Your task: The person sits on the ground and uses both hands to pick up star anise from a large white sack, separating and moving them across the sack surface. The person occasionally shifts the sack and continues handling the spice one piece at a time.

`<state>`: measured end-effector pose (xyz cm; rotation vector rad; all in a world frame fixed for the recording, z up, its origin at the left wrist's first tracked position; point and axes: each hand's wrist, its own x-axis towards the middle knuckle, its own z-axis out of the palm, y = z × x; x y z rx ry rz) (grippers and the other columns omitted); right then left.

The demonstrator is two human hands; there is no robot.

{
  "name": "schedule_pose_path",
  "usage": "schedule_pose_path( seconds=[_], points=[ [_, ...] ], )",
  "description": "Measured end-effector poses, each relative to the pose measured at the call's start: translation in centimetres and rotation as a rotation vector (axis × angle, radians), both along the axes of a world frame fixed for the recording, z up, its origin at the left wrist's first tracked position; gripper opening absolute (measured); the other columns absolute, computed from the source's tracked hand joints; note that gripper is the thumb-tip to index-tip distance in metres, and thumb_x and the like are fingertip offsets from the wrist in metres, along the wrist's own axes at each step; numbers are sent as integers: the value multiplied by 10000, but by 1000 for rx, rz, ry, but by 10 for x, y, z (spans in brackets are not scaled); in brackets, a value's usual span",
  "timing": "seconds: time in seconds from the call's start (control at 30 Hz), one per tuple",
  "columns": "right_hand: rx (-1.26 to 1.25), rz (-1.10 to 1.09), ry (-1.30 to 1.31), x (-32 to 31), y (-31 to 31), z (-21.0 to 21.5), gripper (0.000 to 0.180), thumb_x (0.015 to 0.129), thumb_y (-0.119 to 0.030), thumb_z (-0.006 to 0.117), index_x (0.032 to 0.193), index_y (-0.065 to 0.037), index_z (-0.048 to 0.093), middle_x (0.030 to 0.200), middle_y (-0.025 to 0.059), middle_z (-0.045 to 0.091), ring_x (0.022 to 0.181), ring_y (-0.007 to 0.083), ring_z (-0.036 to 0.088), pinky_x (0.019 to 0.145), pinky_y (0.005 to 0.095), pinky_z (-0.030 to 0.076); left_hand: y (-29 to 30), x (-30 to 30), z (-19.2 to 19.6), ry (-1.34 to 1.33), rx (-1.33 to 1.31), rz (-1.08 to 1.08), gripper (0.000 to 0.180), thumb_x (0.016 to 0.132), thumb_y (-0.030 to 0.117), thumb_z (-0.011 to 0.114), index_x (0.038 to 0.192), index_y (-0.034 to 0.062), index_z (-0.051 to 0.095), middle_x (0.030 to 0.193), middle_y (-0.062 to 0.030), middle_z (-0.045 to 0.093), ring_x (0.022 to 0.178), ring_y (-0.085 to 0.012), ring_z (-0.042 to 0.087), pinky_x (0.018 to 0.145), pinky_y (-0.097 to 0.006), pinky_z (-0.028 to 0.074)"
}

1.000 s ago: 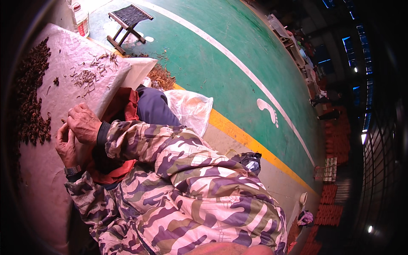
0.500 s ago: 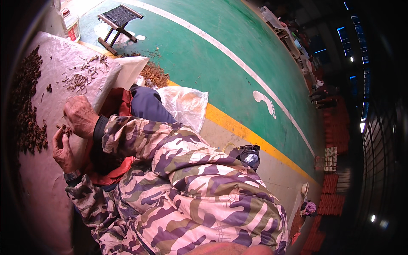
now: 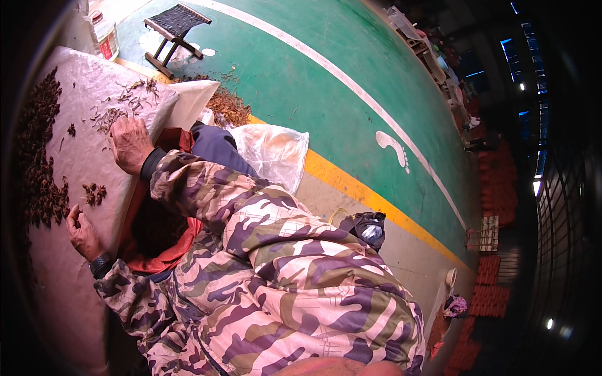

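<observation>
My right hand is over the pale sheet-covered table, beside loose thin stems. Its back faces up and its fingers curl down; the tips, and whatever they hold, are hidden. Lower in the picture, my left hand, with a dark watch on the wrist, has bent fingers and the thumb apart, with nothing visible between them. It is near the edge of a large heap of dark brown dried pieces that look like star anise. A small clump of the same pieces lies between my hands.
A folding stool stands on the green floor past the table. Reddish-brown scraps lie on the floor beside a clear plastic bag. A plastic jug is at the table's far corner. A black bag sits behind me.
The small clump that was at my fingers now lies on the table. My right hand has moved up toward the stems; my left hand has shifted slightly left, toward the heap.
</observation>
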<state>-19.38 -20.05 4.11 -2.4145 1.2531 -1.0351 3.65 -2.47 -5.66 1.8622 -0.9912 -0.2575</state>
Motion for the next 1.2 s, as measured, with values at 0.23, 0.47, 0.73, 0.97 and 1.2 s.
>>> schedule_pose_path(
  seconds=[0.23,0.47,0.73,0.97,1.2],
  points=[
    [-4,53,3,1,5,-6,224,885,-203,687,974,-13,610,1008,193,586,983,371,613,859,477,510,8,-8,16,-69,176,20,286,975,148,581,1202,13,690,1206,-133,712,1142,-279,657,1032,-366,484],
    [89,244,32,12,22,-46,240,861,-259,686,907,-38,605,872,178,637,816,384,682,727,487,559,10,0,10,-111,190,18,302,965,158,587,1218,30,691,1222,-150,692,1151,-308,652,1037,-391,484],
    [170,178,-63,11,30,-35,228,861,-259,701,880,-54,605,859,168,642,795,392,682,720,492,553,10,-8,19,-269,156,64,335,965,196,654,1274,74,694,1257,-142,667,1176,-316,633,1046,-428,474],
    [196,189,-74,16,35,-31,224,853,-255,700,877,-53,606,866,168,644,800,387,683,728,488,553,-7,-57,64,-533,134,-159,273,982,252,693,1204,99,736,1253,-75,687,1176,-275,620,1059,-422,443],
    [164,187,-71,13,34,-32,215,849,-249,692,877,-52,609,866,162,639,799,378,681,727,478,556,-9,-62,67,-478,88,-196,286,951,194,725,1220,97,721,1192,-76,708,1138,-280,614,1032,-404,455]
  ],
)
